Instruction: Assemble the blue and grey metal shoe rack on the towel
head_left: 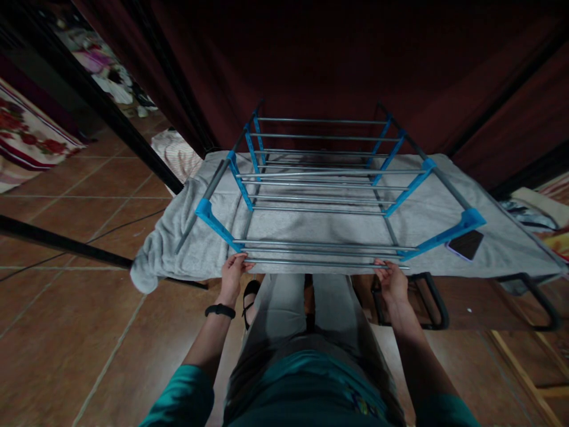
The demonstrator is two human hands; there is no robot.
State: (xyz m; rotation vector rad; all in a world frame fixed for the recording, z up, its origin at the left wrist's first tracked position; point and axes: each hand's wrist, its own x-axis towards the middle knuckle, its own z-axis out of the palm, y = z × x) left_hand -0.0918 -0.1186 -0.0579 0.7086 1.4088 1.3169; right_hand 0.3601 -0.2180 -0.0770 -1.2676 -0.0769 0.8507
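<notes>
A rack of grey metal tubes and blue plastic side pieces [240, 185] stands on a table draped with a grey cloth [306, 228]. Along the table's near edge runs a loose-looking metal rod [311, 263], just in front of the rack's lowest front tubes. My left hand [233, 276] pinches this rod near its left end, close to a blue bracket [219, 226]. At the other end my right hand [392, 281] has its fingers closed around the rod, below the right blue bracket [444, 236]. Whether the rod's ends sit in the brackets is unclear.
A dark phone [464, 245] lies on the cloth at the right. Behind the table hangs a dark red curtain [320, 65]. Black metal bars [66, 242] cross the left side, above a tiled floor [80, 308]. A brown bench or chair [478, 305] stands at the right.
</notes>
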